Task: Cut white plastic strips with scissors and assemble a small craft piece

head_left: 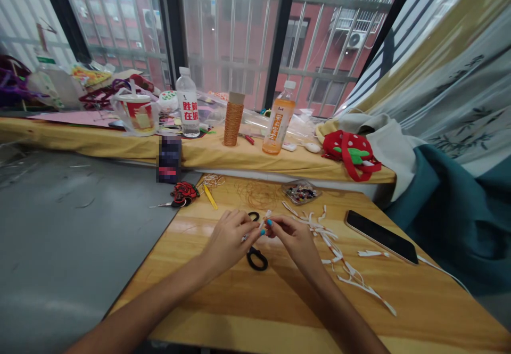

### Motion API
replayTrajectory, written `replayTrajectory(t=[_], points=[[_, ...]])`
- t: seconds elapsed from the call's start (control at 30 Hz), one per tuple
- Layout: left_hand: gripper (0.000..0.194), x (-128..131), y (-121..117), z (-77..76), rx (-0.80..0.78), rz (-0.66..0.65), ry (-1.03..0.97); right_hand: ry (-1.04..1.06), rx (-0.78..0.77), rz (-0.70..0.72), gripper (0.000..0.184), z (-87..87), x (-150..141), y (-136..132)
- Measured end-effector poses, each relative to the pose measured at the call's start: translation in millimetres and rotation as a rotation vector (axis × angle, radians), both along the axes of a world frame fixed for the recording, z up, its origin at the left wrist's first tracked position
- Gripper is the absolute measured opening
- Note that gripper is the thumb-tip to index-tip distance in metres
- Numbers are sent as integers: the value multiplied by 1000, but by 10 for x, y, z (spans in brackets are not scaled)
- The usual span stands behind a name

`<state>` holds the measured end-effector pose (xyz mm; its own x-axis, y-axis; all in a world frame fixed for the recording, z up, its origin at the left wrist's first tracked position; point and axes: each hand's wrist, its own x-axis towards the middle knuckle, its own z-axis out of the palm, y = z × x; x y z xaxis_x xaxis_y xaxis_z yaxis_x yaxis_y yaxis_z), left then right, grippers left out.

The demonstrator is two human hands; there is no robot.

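Both my hands meet over the middle of a wooden table (279, 301). My left hand (229, 239) and my right hand (293, 237) pinch a small white strip (264, 223) between their fingertips, fingers closed on it. Black-handled scissors (256, 258) lie on the table directly under my hands. Several white paper strips (343, 269) are scattered to the right of my right hand.
A black phone (381, 237) lies at the right. A small clear box of beads (301, 192), loose orange thread (259, 194), a yellow stick (210, 197) and red-black keys (182, 193) sit farther back. On the yellow ledge stand two bottles (278, 125), a thread spool (233, 120) and a strawberry pouch (351, 154).
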<state>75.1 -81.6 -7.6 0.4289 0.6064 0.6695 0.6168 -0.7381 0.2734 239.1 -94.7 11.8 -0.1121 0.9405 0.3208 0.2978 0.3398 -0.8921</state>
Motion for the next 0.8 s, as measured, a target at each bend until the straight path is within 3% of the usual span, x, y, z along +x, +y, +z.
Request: replayTrajectory(t=[0.23,0.53,0.8], points=[[20,-40,45,9,-29,-46,-115,-98,-3,16,17,-2,-22,-8],[16,-33,3,39,187,-51,49,-212,72,40,17,-21,-65,-29],[14,-22,-3,52,238,-7,76,-354,195,15,14,-2,-75,-53]])
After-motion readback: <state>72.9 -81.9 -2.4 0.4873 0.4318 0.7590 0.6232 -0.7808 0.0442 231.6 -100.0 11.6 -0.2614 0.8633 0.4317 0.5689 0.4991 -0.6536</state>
